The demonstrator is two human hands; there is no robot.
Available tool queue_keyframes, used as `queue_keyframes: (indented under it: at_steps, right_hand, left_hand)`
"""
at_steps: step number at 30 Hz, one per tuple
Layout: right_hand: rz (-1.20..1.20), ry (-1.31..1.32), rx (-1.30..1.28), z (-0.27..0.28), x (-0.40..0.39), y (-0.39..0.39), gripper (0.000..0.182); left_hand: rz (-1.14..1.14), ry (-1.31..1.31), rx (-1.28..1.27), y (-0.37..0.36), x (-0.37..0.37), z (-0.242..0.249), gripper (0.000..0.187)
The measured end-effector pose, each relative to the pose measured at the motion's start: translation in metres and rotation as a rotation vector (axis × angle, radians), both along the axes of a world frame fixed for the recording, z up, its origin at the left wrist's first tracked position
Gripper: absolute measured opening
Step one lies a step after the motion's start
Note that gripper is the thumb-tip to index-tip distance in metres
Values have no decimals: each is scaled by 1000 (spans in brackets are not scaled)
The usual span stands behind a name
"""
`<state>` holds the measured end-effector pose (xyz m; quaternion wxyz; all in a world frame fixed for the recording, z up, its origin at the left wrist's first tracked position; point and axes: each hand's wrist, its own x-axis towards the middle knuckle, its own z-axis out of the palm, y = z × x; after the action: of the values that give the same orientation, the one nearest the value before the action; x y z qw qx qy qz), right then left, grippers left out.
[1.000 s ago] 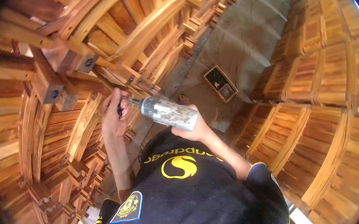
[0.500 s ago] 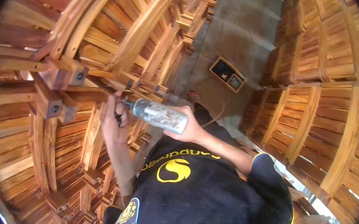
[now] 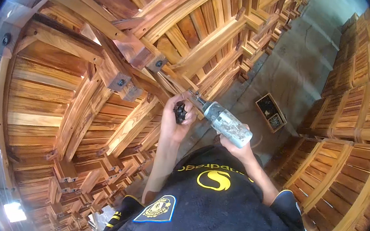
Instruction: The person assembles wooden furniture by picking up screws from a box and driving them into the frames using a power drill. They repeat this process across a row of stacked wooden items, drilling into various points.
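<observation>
My right hand (image 3: 235, 147) is closed around a worn grey, cylindrical power screwdriver (image 3: 226, 122). Its dark nose and bit (image 3: 197, 97) point up and left toward the wooden frame. Close to the bit is my left hand (image 3: 171, 122), its fingers curled around a cluster of small black parts (image 3: 180, 112) whose exact kind I cannot make out. The thumb and forefinger are near the bit's tip; whether they pinch a screw is too small to tell. Just beyond them run wooden rails (image 3: 154, 87) with bolted block ends (image 3: 120, 81).
Stacked slatted wooden pieces (image 3: 89, 118) fill the left side, and more slatted stacks (image 3: 343, 165) line the right. Between them, on the concrete floor (image 3: 306, 52), lies a wooden box (image 3: 277, 107) with compartments of small dark and grey parts.
The view has swung, so the hands, frame and box sit farther right. The screwdriver slants more steeply, and the left fingers now curl more visibly around the black parts.
</observation>
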<state>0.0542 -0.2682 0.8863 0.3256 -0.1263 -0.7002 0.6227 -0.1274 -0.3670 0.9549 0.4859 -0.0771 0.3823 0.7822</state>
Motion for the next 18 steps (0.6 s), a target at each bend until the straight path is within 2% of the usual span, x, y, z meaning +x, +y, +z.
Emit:
queue_keyframes:
  at_steps: [7,14,16,18]
  right_hand:
    - [2,-35,19,-1,2,0,27]
    - [92,-22,70,16,0,3,28]
    - [104,-7,99,12,0,2,30]
    - [67,-8,162,8,0,1,34]
  left_hand:
    - [10,4,7,-8,-8,-17,23]
    - [-52,-75,94,-11,-13,-11,28]
    - [-40,-47,-16,-10,-13,-4,24]
    - [-37,-23,-21,-10,-12,-6,25]
